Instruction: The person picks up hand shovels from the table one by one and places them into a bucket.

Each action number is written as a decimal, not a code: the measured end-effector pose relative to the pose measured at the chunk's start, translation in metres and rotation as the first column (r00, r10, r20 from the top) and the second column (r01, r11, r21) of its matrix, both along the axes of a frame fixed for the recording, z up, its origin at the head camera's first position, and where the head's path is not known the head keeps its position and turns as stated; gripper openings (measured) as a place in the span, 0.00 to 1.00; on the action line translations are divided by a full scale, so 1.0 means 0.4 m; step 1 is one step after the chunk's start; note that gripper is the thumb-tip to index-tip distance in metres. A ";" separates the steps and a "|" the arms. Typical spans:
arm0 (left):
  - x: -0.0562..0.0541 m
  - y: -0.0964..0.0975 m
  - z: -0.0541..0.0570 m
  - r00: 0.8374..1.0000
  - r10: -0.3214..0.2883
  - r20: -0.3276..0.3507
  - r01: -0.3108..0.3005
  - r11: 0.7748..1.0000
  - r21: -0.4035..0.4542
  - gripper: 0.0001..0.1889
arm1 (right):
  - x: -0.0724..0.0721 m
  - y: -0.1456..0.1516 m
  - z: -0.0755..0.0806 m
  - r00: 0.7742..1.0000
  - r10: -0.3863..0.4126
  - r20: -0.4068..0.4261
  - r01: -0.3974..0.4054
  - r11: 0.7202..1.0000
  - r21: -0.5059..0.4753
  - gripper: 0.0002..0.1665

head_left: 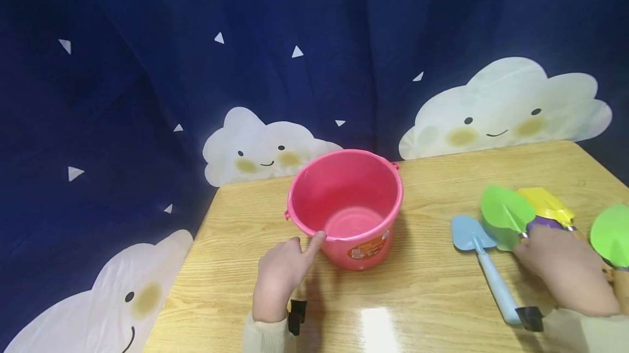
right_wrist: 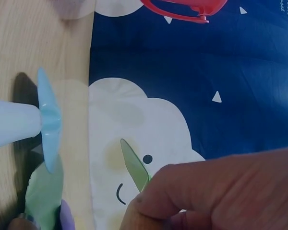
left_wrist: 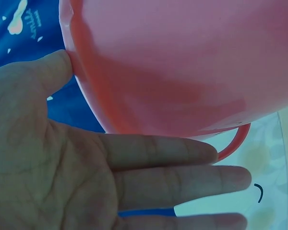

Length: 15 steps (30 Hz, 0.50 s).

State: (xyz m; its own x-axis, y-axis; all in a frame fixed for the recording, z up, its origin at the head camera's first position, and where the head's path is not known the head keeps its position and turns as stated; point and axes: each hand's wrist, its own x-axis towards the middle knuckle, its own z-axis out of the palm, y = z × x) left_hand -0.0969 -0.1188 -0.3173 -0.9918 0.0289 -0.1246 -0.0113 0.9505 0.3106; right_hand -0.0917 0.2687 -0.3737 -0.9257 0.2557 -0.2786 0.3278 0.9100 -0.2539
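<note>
A pink bucket (head_left: 366,178) stands upright on the table with nothing visible inside. At its near rim is my left hand (head_left: 282,274), thumb touching the edge; in the left wrist view the fingers (left_wrist: 158,148) extend straight beside the bucket wall (left_wrist: 192,62). My right hand (head_left: 565,265) grips the wooden handle of a green toy shovel (right_wrist: 134,165), whose blade is raised above the table. Below and beside it lie another green shovel (right_wrist: 43,196), a light blue shovel (head_left: 474,233), a yellow tool (head_left: 543,204) and a purple piece (head_left: 545,223), partly hidden by the hand.
Farther right lies one more green shovel (head_left: 611,235) with a wooden handle. The wooden table (head_left: 422,304) ends at a dark blue curtain (head_left: 314,4) printed with white clouds and triangles. A pink bucket handle (left_wrist: 236,141) hangs beyond the left fingers.
</note>
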 end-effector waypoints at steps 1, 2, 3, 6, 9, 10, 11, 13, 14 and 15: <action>0.000 0.000 0.001 1.000 -0.004 -0.001 0.004 1.000 -0.005 0.44 | 0.000 0.001 0.002 1.000 0.008 -0.016 -0.008 1.000 -0.003 0.14; -0.001 0.001 0.002 1.000 -0.007 -0.002 0.007 1.000 -0.010 0.44 | -0.001 0.002 0.004 1.000 0.011 -0.023 -0.011 1.000 -0.005 0.14; -0.002 0.001 0.003 1.000 -0.011 -0.003 0.010 1.000 -0.016 0.44 | -0.001 0.003 0.006 0.999 0.015 -0.029 -0.015 1.000 -0.009 0.14; -0.003 0.002 0.005 1.000 -0.013 -0.004 0.013 1.000 -0.025 0.43 | -0.004 0.001 0.007 0.999 0.013 -0.034 -0.013 1.000 0.000 0.14; -0.005 0.002 0.005 1.000 -0.017 -0.005 0.017 0.999 -0.029 0.43 | -0.004 0.000 0.009 0.999 0.023 -0.043 -0.023 1.000 0.003 0.13; -0.005 0.002 0.005 1.000 -0.017 -0.005 0.017 0.999 -0.030 0.43 | -0.004 0.000 0.010 0.998 0.033 -0.052 -0.033 0.999 0.000 0.13; -0.004 0.001 0.004 1.000 -0.017 -0.005 0.017 0.999 -0.029 0.43 | -0.003 0.001 0.012 0.997 0.044 -0.063 -0.044 0.999 -0.005 0.13; -0.004 0.001 0.003 1.000 -0.014 -0.003 0.014 1.000 -0.024 0.43 | -0.001 0.001 0.017 0.994 0.068 -0.086 -0.069 0.998 -0.007 0.12; -0.003 0.001 0.003 1.000 -0.012 -0.001 0.012 1.000 -0.021 0.42 | 0.000 0.001 0.021 0.992 0.080 -0.098 -0.081 0.997 -0.010 0.13; -0.002 0.001 0.002 1.000 -0.009 0.001 0.009 1.000 -0.017 0.42 | 0.001 0.000 0.025 0.989 0.093 -0.111 -0.095 0.995 -0.010 0.13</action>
State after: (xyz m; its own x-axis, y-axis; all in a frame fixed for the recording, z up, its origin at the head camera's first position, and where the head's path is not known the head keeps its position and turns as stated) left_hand -0.0978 -0.1185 -0.3165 -0.9914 0.0356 -0.1261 -0.0031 0.9557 0.2944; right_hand -0.0912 0.2685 -0.3636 -0.9707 0.1626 -0.1770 0.2103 0.9310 -0.2982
